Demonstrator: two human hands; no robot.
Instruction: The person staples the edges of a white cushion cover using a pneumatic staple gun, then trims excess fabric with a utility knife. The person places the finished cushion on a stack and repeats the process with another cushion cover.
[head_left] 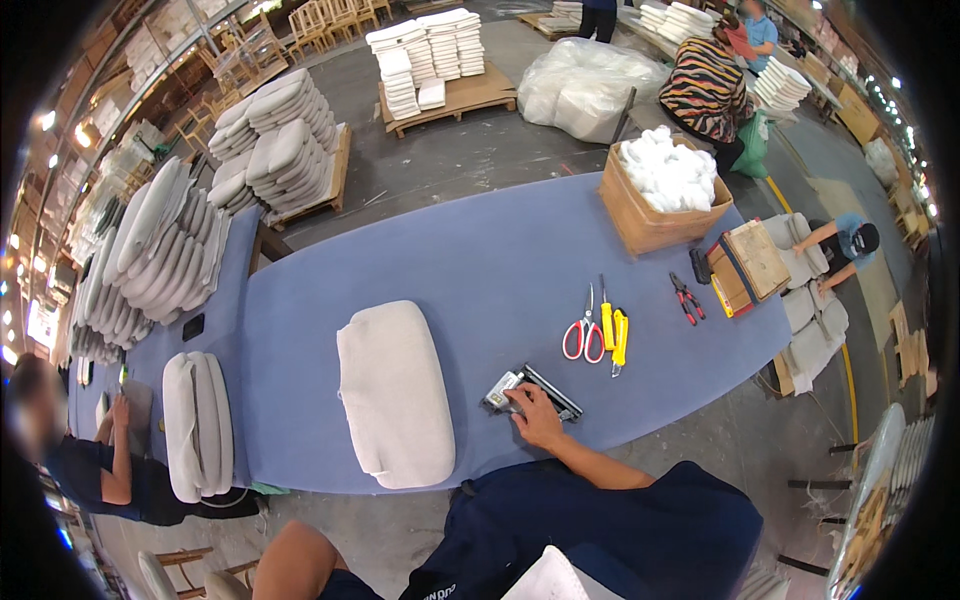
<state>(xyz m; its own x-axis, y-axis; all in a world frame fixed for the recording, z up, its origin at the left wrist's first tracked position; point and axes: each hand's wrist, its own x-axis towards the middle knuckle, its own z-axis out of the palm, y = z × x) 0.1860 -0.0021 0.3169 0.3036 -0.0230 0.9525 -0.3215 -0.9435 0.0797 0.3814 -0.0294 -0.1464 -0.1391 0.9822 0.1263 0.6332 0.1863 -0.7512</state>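
Note:
On the blue-covered table (300,320) lies a silver and black staple gun (498,393). My right hand (537,413) is on it, its fingers bent around the tool's body. To the left of the gun rests a grey upholstered seat cushion (395,395), its fabric edge a little uneven on the left side. My left forearm shows at the lower edge, but the hand itself is out of the picture. Beyond the gun are red-and-white scissors (583,335), a yellow-handled screwdriver (606,318) and a yellow utility knife (620,340).
Red-handled pliers (687,300) lie near a small carton (755,262) at the right. A cardboard box (640,215) of white stuffing stands at the far edge. Stacked cushions (165,245) fill the left side, near a co-worker (100,460). Other people work at the right.

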